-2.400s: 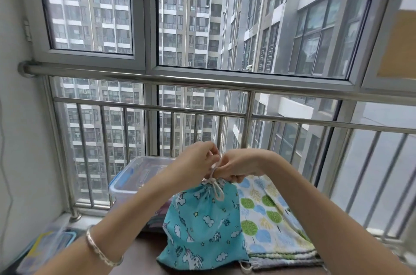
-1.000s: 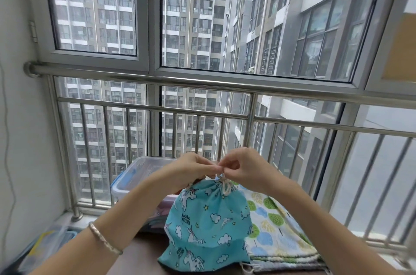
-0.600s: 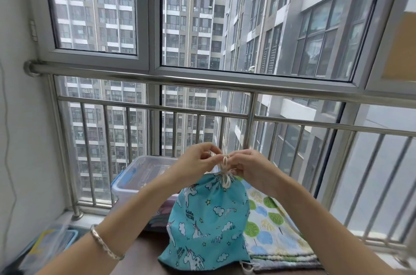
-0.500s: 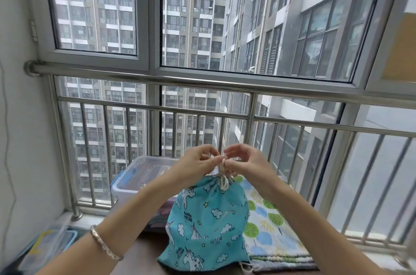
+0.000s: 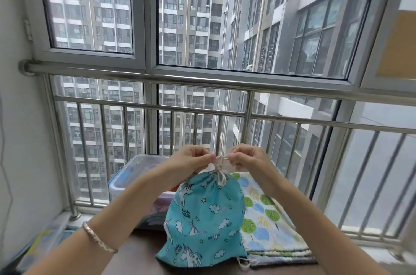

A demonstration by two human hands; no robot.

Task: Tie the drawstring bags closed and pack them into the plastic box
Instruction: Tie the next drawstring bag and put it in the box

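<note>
I see the left hand point(image 5: 191, 162) and right hand point(image 5: 247, 159), each grip pinching the drawstring point(image 5: 220, 159) atop the blue bag point(image 5: 204, 218), upright on the brown worktop point(image 5: 139, 250) beside the balcony railing point(image 5: 202, 112); the plastic box point(image 5: 126, 175) sits behind-left, contents perhaps fabric

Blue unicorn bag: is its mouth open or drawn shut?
Shut: the blue unicorn bag bunches under the cord; left hand and right hand pinch its ends.

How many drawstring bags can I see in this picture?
2 for certain: the blue unicorn bag, upright in the middle, and the tree-print bag lying flat to its right. Layered edges beneath that one suggest more, hidden.
</note>
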